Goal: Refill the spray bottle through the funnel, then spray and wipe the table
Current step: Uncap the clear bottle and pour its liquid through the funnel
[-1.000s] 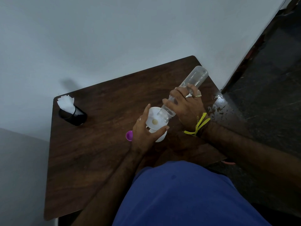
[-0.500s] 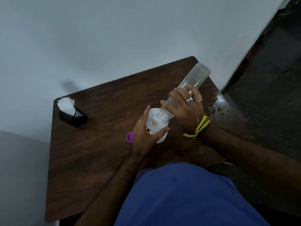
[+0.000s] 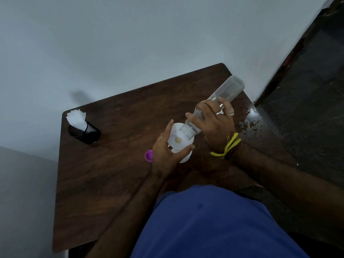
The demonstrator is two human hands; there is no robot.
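Note:
A white funnel [image 3: 176, 135] sits on top of a white spray bottle [image 3: 186, 158], which stands on the dark wooden table [image 3: 115, 164]. My left hand [image 3: 165, 153] wraps the funnel and bottle neck from the left. My right hand [image 3: 214, 123] grips a clear plastic water bottle [image 3: 229, 90], tipped steeply with its mouth inside the funnel's bowl and its base up toward the wall. The clear bottle looks nearly empty. Most of the spray bottle is hidden behind my left hand.
A purple cap [image 3: 148, 155] lies on the table just left of my left hand. A black mesh holder with white tissues [image 3: 83, 130] stands at the far left corner. Water is spilled on the table's right edge [image 3: 249, 121]. A grey wall lies behind the table.
The clear bottle's base has risen, so it is tipped more steeply into the funnel. My left hand has stayed on the funnel.

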